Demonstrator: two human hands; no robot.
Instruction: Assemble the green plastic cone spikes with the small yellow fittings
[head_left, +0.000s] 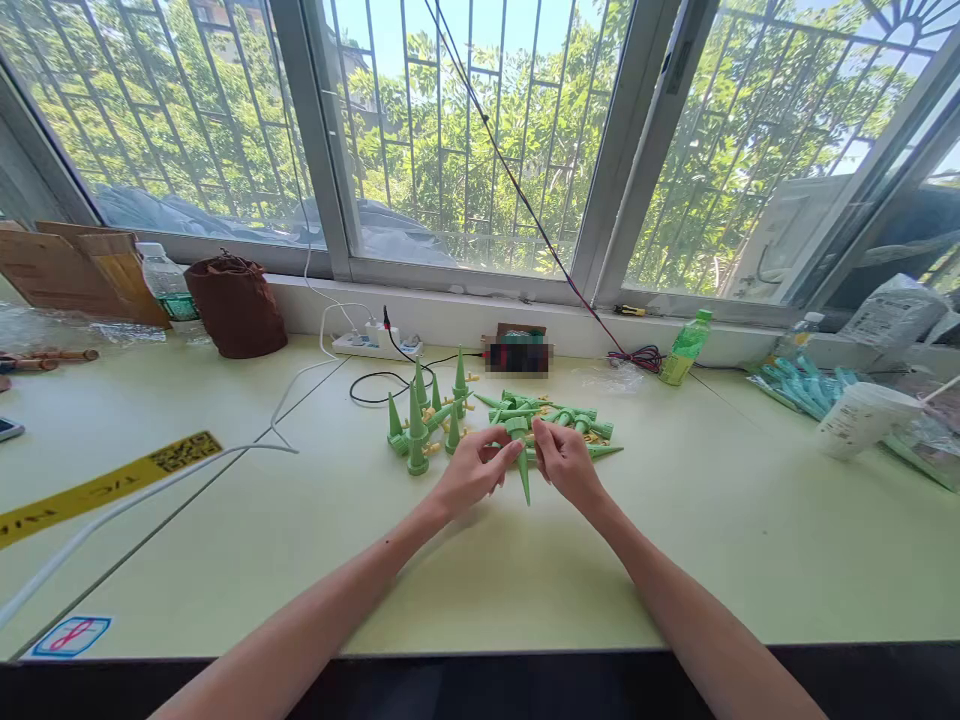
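Note:
My left hand (pixel 475 468) is closed around a green plant-watering spike (pixel 523 478), its tip pointing down toward me. Beside it, my right hand (pixel 568 462) is pinched shut near the spike's upper part; what its fingers grip is hidden. Behind and right of my hands lies a loose pile of green spikes (pixel 592 416) with small yellow valves among them. To the left, several spikes (pixel 416 430) stand upright on their caps, tips up, with yellow valves at their sides.
A power strip (pixel 375 340) with white and black cables sits by the window ledge. At the back are a brown drawstring bag (pixel 235 305), a blurred-out box (pixel 517 355) and a green bottle (pixel 685 348). A white cup (pixel 866 420) leans at right. A yellow tape strip (pixel 112 485) is at left.

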